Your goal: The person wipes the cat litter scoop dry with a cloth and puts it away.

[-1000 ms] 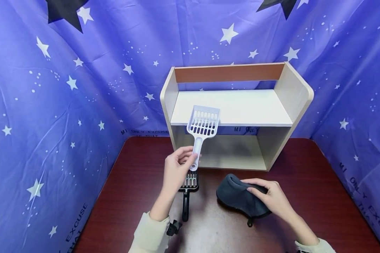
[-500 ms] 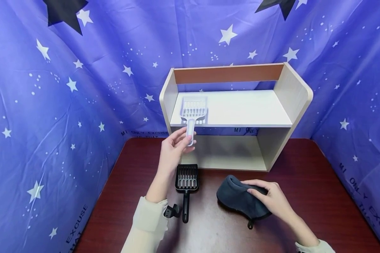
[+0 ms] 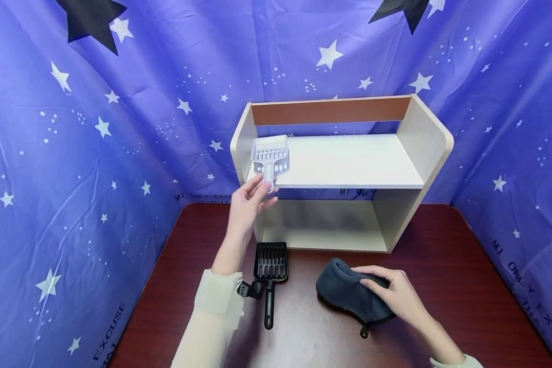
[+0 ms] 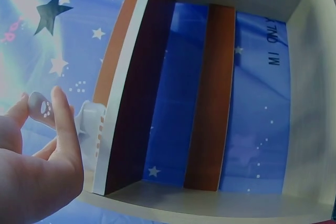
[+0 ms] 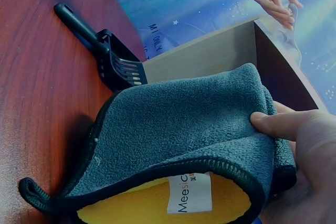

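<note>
Pinched by its handle in my left hand (image 3: 246,207) is a white slotted litter scoop (image 3: 270,149), its head over the left end of the upper shelf; whether it touches the shelf I cannot tell. In the left wrist view the scoop's handle end (image 4: 41,107) bears a paw print, between thumb and fingers. My right hand (image 3: 397,292) grips a folded dark grey cloth (image 3: 349,291) on the table. The right wrist view shows the cloth's yellow inside (image 5: 131,205) and a white label (image 5: 190,193). A black litter scoop (image 3: 270,263) lies between the hands, handle toward me.
A two-tier shelf unit (image 3: 331,184) with pale side panels stands at the back of the dark red table (image 3: 303,342). Blue star-patterned curtains (image 3: 119,168) hang behind and on both sides. A small black device (image 3: 250,290) sits at my left wrist.
My left hand has carried the white litter scoop up, left and farther away, to above the upper shelf. My right hand and the cloth have stayed nearly still.
</note>
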`<action>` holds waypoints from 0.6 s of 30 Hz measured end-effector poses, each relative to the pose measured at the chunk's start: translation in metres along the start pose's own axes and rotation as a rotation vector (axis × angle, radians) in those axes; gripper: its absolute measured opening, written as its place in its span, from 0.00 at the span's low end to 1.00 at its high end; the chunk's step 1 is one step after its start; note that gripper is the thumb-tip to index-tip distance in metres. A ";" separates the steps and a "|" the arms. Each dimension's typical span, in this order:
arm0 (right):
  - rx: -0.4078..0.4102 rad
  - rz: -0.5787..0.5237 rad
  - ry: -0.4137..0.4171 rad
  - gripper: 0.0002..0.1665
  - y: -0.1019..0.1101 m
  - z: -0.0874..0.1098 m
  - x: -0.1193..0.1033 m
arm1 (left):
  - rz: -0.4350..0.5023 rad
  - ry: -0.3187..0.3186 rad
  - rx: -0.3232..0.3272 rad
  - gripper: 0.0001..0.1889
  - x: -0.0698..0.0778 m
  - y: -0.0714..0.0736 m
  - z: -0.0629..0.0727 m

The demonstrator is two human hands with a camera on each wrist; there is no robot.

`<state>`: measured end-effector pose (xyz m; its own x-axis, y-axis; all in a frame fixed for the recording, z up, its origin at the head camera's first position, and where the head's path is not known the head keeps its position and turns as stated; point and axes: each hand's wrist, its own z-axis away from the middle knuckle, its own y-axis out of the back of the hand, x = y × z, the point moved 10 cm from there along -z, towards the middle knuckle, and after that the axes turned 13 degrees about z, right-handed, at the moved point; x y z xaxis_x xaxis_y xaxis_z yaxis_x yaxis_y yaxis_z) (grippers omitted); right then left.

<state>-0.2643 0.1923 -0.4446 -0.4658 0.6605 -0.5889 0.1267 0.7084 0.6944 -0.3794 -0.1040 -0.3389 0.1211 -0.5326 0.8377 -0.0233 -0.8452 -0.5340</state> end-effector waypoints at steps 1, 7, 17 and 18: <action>-0.002 0.000 -0.003 0.17 0.000 0.001 0.000 | 0.008 0.006 0.004 0.23 -0.001 0.001 -0.001; -0.008 -0.006 -0.014 0.16 -0.003 0.003 0.001 | 0.024 0.029 0.026 0.23 -0.004 0.005 -0.007; -0.022 -0.034 -0.010 0.16 -0.007 0.003 -0.002 | -0.083 -0.054 0.071 0.20 0.000 0.010 -0.012; -0.024 -0.037 -0.011 0.16 -0.008 0.003 -0.002 | -0.099 -0.064 0.076 0.19 0.000 0.011 -0.013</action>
<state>-0.2620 0.1862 -0.4499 -0.4599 0.6370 -0.6187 0.0884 0.7261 0.6819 -0.3922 -0.1141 -0.3434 0.1825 -0.4408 0.8789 0.0667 -0.8863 -0.4583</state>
